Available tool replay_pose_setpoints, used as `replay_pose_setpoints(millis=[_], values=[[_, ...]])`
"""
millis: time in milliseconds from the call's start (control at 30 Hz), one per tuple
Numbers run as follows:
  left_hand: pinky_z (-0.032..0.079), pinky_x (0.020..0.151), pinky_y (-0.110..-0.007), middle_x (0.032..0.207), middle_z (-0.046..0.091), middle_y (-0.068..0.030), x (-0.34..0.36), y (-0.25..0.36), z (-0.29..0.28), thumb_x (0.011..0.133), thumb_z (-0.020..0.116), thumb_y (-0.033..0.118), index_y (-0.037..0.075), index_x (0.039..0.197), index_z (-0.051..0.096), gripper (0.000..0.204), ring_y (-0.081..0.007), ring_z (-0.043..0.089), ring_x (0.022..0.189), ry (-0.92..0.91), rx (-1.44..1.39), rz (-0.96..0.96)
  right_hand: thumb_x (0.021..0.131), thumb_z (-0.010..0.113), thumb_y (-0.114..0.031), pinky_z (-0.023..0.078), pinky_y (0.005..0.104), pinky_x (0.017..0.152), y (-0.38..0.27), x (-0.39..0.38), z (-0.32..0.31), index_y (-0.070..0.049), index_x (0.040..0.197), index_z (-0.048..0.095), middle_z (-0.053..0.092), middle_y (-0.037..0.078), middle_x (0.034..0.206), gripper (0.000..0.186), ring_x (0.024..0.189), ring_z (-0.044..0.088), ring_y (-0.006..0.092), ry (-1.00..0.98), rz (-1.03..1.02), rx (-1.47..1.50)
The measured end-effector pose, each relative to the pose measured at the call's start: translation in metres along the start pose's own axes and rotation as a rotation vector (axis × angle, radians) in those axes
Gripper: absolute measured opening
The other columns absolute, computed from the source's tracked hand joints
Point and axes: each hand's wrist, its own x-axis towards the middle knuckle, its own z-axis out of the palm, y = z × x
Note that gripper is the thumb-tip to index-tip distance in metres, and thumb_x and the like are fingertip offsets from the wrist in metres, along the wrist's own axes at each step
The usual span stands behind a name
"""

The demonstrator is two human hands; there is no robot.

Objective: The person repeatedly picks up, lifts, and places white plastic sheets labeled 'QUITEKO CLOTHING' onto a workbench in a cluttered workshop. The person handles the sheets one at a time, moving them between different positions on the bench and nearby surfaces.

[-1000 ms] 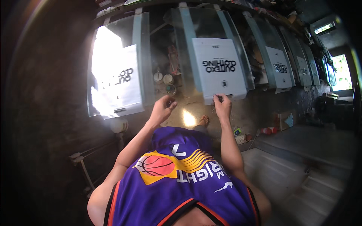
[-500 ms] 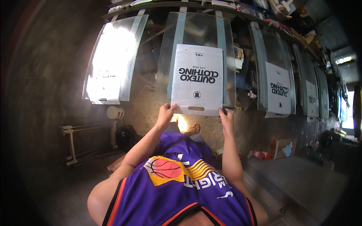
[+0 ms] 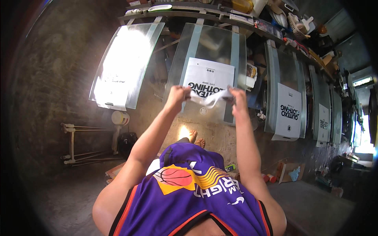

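A white plastic bag point(image 3: 208, 74) with black print lies on the middle glass panel point(image 3: 214, 45), its near end lifted and curled back. My left hand point(image 3: 178, 96) is closed on one corner of that raised end. The other corner is pinched in my right hand point(image 3: 238, 100). Between my hands the raised edge is bunched and slightly blurred. A pale round emblem mark point(image 3: 203, 111) shows on the glass where the bag has been raised.
More printed white bags lie on glass panels to the left point(image 3: 130, 59) and right point(image 3: 288, 114). A cluttered shelf point(image 3: 220, 13) runs along the back. On the floor at left are a white tub point(image 3: 120, 117) and a pipe frame point(image 3: 73, 143); a cardboard box point(image 3: 289, 173) sits at right.
Both hands have moved away from me and up, carrying the bag's near end back over its print. Earlier the bag lay flat, its near edge past the glass. My view has also shifted.
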Motion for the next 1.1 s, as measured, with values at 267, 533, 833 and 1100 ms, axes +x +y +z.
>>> replay_pose_setpoints(millis=[267,533,833,1100], values=[[0.045,0.077,-0.026,0.078,0.063,-0.0025,-0.016,0.158,0.017,0.095,0.063,0.018,0.001,0.089,0.063,0.018,-0.0090,0.056,0.074,-0.096,-0.143,0.659,0.086,0.071,-0.017,0.045,0.0279,0.072,-0.155,0.011,0.023,-0.009,0.087,0.067,0.065,0.001,0.084,0.008,0.079,0.059,0.0124,-0.028,-0.609,0.266],[0.044,0.066,-0.025,0.078,0.065,-0.0029,-0.031,0.095,0.000,0.094,0.064,0.021,0.002,0.094,0.063,0.019,-0.0086,0.059,0.073,-0.066,-0.015,0.469,0.084,0.069,-0.015,0.044,0.0209,0.064,-0.088,-0.034,0.000,-0.007,0.096,0.070,0.068,0.000,0.089,0.015,0.074,0.058,0.0082,0.180,-0.372,0.025],[0.046,0.066,-0.028,0.079,0.065,-0.0051,-0.048,-0.057,-0.059,0.091,0.066,0.016,-0.003,0.093,0.064,0.019,-0.0125,0.060,0.072,0.010,0.338,0.072,0.086,0.068,-0.005,0.051,0.0260,0.068,0.080,-0.081,-0.028,0.001,0.098,0.064,0.067,0.005,0.087,0.014,0.077,0.062,0.0113,0.177,-0.080,0.023],[0.049,0.070,-0.030,0.086,0.066,-0.0107,-0.044,-0.085,-0.072,0.085,0.070,0.014,-0.004,0.104,0.064,0.027,-0.0168,0.061,0.073,0.141,0.763,0.424,0.090,0.067,-0.013,0.050,0.0276,0.060,0.139,-0.106,-0.058,0.003,0.089,0.063,0.066,0.006,0.073,0.017,0.064,0.062,0.0108,0.424,-0.089,-0.457]])
